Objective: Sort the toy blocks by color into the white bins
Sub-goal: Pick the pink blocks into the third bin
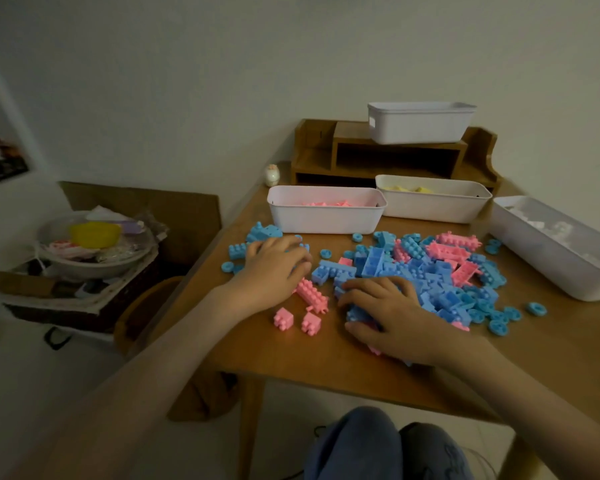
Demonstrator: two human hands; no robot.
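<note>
Both hands were down flat on the table [326, 362]: the left hand [274, 268] spread loosely over some blue bits, the right hand [392, 317] curled on the near edge of the blue-and-pink block pile [440, 271]. The long pink block [311, 294] lay between them, nearer the left, angled toward the pink bin [326, 216] just beyond. No readable labels anywhere.

No text or label here is legible.

A brown wooden desk organiser with open cubbies [388, 157] stands at the back of the wooden table [326, 355], a small pale figurine [272, 174] just left of it; off left, a cluttered white bowl holding a yellow cup [94, 234] sits on a dark woven basket [84, 299]
</note>
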